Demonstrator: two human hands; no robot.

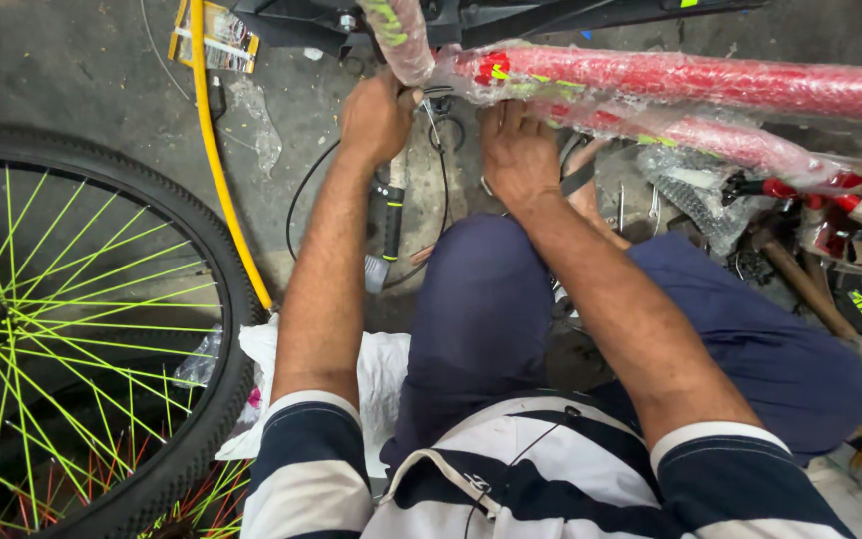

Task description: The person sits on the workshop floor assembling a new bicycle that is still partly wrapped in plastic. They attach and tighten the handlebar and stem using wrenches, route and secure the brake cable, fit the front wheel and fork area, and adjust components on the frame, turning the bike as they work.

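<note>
A red bicycle frame [710,82] wrapped in bubble film runs across the top of the head view. My left hand [377,115] is closed around a wrapped part of the frame just under the film. My right hand [517,150] rests with fingers up against the underside of the red tube, close to a thin black cable [443,180]. What the fingertips of either hand pinch is hidden by the film. A black-handled tool [391,225] lies on the floor below my left hand.
A bicycle wheel [82,329] with a black tyre and neon-yellow spokes fills the left. A yellow hose [216,160] runs along the concrete floor. A hammer [800,279], loose tools and parts lie at the right. A white cloth [381,369] sits by my knee.
</note>
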